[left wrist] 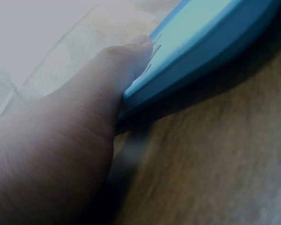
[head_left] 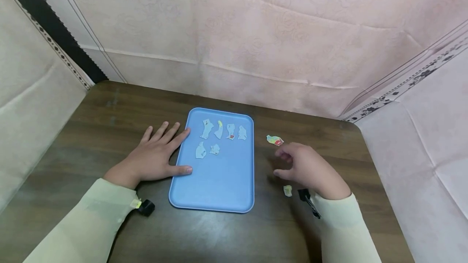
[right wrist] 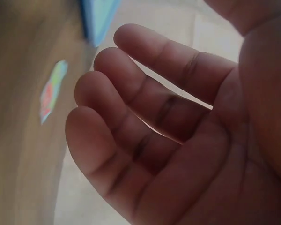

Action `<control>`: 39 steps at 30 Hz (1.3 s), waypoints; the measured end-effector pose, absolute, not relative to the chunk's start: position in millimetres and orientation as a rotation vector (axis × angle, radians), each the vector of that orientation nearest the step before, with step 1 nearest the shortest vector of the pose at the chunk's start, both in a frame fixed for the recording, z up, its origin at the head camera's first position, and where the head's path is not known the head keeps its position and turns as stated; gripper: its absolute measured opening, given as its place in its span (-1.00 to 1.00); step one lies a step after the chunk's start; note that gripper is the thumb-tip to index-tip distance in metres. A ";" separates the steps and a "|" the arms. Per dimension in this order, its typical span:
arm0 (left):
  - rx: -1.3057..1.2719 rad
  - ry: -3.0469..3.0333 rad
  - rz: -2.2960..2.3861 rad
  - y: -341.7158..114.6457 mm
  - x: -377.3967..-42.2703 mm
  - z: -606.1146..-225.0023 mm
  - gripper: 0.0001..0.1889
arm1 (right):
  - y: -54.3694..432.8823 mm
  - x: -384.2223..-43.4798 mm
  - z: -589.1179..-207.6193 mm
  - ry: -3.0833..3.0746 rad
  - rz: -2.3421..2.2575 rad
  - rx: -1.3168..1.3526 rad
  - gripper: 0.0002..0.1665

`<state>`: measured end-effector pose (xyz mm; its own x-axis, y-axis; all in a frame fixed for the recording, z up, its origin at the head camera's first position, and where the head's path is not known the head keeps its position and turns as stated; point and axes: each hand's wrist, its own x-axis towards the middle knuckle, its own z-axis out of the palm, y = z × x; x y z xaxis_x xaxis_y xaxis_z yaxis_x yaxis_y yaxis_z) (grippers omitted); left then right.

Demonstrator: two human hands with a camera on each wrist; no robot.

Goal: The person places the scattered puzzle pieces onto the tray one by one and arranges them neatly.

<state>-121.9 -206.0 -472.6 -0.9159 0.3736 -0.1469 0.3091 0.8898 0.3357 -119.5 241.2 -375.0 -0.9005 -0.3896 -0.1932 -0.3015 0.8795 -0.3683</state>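
A blue tray (head_left: pixel 219 186) lies on the table, with several torn, pale blue paper pieces (head_left: pixel 206 128) in two rows on its upper half. My left hand (head_left: pixel 155 159) is spread flat at the tray's left edge, its thumb and index fingertip over the rim. In the left wrist view the thumb (left wrist: pixel 126 58) rests on that rim. To the right of the tray, my right hand (head_left: pixel 305 167) hovers with loosely bent fingers and nothing in its grasp. Just beyond its fingertips lies a colourful paper scrap (head_left: pixel 275 140) with red and yellow patches.
A small yellowish paper scrap (head_left: pixel 287 190) lies near the right wrist, beside a black wrist camera (head_left: pixel 304 195). The brown wooden table (head_left: pixel 91 149) has pale patterned cloth (head_left: pixel 256 31) hanging behind it and at both sides.
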 end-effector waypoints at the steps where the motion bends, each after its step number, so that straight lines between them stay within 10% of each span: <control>1: 0.522 2.850 0.456 -206.0 -121.8 -472.5 0.35 | 244.6 -116.8 -376.4 2.787 -0.473 -0.529 -0.52; 39: 0.521 2.850 0.450 -205.1 -122.0 -470.8 0.33 | 284.0 -76.8 -415.9 2.796 -0.470 -0.593 -0.69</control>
